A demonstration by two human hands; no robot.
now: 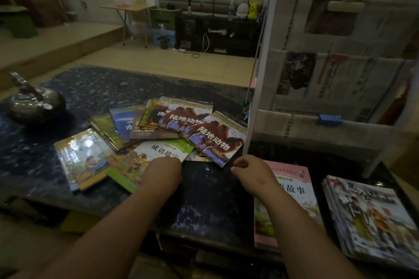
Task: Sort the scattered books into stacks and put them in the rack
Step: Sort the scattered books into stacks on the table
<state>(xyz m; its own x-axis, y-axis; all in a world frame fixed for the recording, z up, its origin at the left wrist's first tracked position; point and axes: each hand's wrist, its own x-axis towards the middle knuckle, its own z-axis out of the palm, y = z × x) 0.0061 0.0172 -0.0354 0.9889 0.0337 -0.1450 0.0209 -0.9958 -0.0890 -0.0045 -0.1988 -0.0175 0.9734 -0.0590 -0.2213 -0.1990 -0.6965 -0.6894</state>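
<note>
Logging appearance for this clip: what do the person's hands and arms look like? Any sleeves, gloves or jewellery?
The left hand and right hand are bare: no gloves, rings, watch or bracelet show. No sleeve appears anywhere down to the picture's lower edge. The dim light and blur could hide small details.

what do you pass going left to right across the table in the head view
teapot → yellow book → left hand → right hand → pink book → stack
</note>
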